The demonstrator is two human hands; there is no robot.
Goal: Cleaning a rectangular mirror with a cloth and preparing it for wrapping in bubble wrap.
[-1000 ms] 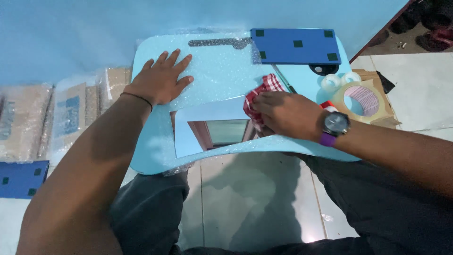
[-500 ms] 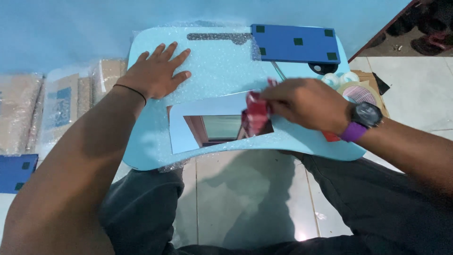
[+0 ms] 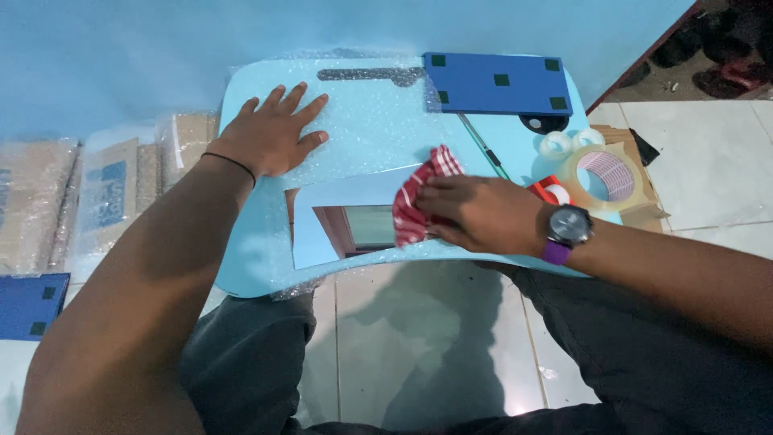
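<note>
Wiping mirror, partway through.
Right hand gripping checked cloth on mirror's right edge; left hand open, flat above mirror; left part unwiped.

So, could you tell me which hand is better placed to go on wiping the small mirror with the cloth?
Right, probably. The right hand already presses the red-and-white cloth on the mirror, while the left hand lies flat on the bubble wrap, apart from the mirror.

Mirror on board's near edge; cloth on it; tape rolls right; panel behind.
</note>
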